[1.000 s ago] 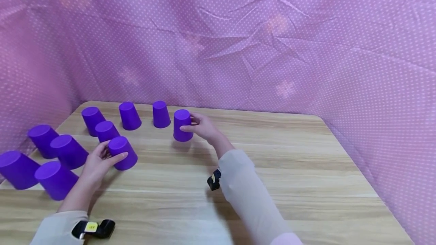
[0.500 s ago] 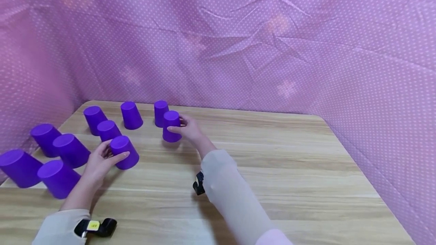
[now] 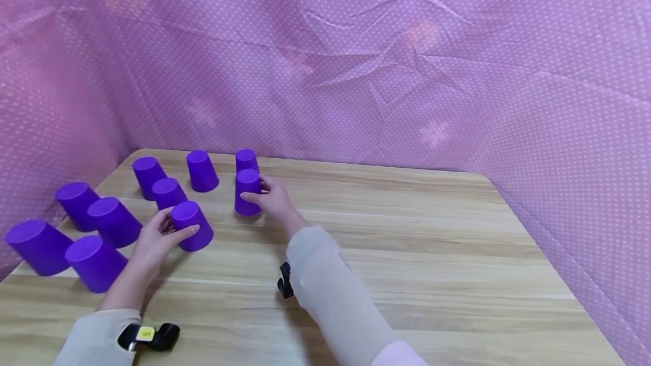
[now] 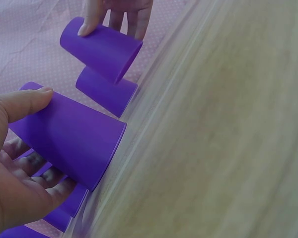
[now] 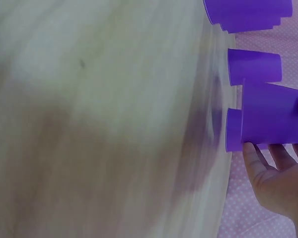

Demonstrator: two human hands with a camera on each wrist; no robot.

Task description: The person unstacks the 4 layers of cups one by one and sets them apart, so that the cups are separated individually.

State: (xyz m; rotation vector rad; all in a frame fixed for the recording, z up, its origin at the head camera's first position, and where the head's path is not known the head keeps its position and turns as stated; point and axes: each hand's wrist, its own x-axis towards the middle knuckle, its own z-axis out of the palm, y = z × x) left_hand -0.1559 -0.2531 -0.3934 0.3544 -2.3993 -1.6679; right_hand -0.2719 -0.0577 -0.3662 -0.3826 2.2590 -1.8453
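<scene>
My left hand (image 3: 155, 240) holds an upside-down purple cup (image 3: 195, 233) by its side, thumb and fingers round it; its rim appears to rest on the table. With thumb and fingers, my right hand (image 3: 274, 199) grips a second upside-down purple cup (image 3: 247, 196) farther back. In the right wrist view this gripped cup (image 5: 273, 114) hangs slightly above the wood. Directly behind it stands another purple cup (image 3: 246, 158), partly hidden. Behind my left hand's cup is one more purple cup (image 3: 169, 192), its lower part covered.
Several more upside-down purple cups stand in rows at the left, among them a near cup (image 3: 96, 264) beside my left forearm and a back cup (image 3: 202, 171). Pink dotted cloth (image 3: 356, 72) hangs behind and beside the wooden table (image 3: 432, 253).
My right hand has carried its cup leftward, from beside the back-row cup to in front of it. My left hand keeps its hold on its cup. The whole view has shifted slightly.
</scene>
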